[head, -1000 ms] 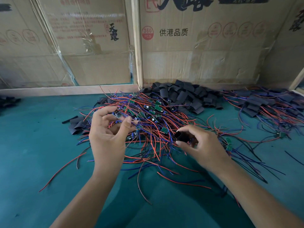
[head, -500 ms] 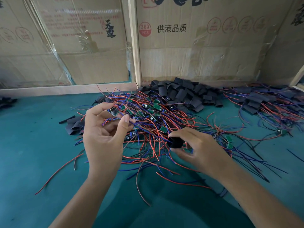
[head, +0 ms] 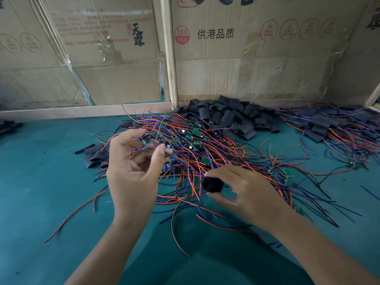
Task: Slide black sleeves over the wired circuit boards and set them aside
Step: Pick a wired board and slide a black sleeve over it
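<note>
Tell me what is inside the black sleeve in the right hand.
The black sleeve, pinched in the right hand, shows its open end, and that mouth looks dark and empty. No board or wire enters it. Its far end is hidden by the fingers.

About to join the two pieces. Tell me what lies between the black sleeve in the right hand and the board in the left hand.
No solid thing blocks the gap. The right hand pinches the black sleeve, open end towards the left hand, which holds the circuit board higher up. Only the tangled wires trail between them.
</note>
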The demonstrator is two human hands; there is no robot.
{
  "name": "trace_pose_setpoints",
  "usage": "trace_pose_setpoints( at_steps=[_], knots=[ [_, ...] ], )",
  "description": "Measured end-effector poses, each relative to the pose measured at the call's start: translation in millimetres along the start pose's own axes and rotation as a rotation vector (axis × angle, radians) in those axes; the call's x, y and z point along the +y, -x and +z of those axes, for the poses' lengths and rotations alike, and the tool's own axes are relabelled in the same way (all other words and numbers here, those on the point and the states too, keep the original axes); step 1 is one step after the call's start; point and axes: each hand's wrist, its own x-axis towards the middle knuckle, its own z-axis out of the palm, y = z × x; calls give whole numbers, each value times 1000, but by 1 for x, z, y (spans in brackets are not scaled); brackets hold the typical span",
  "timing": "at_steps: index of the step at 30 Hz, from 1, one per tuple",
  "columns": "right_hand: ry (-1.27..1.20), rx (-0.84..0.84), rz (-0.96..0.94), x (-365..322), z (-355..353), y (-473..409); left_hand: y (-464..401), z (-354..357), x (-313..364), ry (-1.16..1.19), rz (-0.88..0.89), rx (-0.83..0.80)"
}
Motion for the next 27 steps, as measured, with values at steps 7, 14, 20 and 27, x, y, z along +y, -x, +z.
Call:
trace_pose_setpoints(
  at_steps=[7,14,20,27],
  knots=[
    [11,-29,88,-11,6,2,2,1,-1,23,-16,9],
    [91,-7,54,-7,6,0,0,0,-2,23,-20,37],
    [36,35,94,-9,8,1,-1,-1,-1,21,-41,50],
    [-138,101,243,-16,14,3,4,3,0,49,-74,16]
  ],
)
